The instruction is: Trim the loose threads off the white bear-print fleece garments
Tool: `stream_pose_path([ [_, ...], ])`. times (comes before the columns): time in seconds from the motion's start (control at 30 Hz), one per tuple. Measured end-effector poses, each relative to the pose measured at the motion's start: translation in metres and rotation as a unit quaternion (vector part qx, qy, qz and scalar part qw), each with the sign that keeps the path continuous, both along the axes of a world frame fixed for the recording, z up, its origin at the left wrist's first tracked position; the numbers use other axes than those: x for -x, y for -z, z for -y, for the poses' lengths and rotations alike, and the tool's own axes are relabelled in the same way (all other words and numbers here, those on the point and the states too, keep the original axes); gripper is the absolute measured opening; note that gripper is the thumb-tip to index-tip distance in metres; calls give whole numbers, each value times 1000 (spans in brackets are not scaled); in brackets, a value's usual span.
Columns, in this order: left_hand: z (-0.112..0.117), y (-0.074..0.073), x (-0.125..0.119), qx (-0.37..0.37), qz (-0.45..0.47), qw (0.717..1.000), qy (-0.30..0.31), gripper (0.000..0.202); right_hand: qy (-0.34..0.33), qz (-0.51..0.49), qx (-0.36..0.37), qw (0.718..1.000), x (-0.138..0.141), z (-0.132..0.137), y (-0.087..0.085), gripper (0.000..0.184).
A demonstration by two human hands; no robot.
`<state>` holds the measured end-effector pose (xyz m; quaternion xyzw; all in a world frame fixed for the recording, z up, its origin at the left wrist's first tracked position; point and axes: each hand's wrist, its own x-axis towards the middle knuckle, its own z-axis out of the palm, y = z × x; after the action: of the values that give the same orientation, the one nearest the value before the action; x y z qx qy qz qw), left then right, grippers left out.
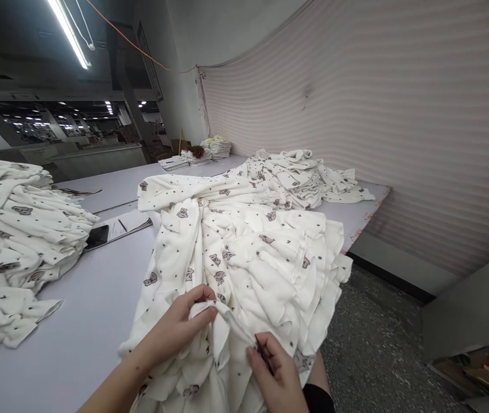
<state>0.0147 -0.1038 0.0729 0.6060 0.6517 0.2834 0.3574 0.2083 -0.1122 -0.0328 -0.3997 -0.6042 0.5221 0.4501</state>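
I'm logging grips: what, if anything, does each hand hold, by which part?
The left hand pinches the white printed fabric by an edge. The right hand holds a dark tool; its gripped part cannot be told.

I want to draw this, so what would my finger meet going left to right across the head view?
Left-hand pile of animal-patterned white cloth → dark phone-like rectangle → left hand → right hand → speckled floor.
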Motion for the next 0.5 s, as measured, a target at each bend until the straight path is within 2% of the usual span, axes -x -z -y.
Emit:
stream_pose_path([
  [0.07, -4, 0, -2, 6, 25, 1000, 2, 11, 30, 35, -76, 996, -5, -3, -12, 25],
  [0.17, -11, 2, -9, 1, 50, 999, 19, 16, 24, 110, -227, 967, -7, -8, -26, 47],
  [0.23, -9, 4, -15, -22, 53, 998, 23, 19, 8, 141, -267, 953, -8, -13, -32, 41],
  [0.3, -1, 10, -22, -67, 34, 997, 23, 18, 18, 142, -243, 959, -10, -20, -38, 27],
  [0.37, 13, 21, -32, -122, -8, 992, 45, 25, 29, 134, -187, 973, -14, -27, -44, 14],
  [0.43, 24, 34, -42, -179, -47, 980, 76, 32, 22, 139, -143, 980, -18, -32, -49, 11],
  [0.5, 28, 42, -50, -220, -51, 971, 73, 17, 17, 139, -133, 981, -22, -37, -53, 13],
])
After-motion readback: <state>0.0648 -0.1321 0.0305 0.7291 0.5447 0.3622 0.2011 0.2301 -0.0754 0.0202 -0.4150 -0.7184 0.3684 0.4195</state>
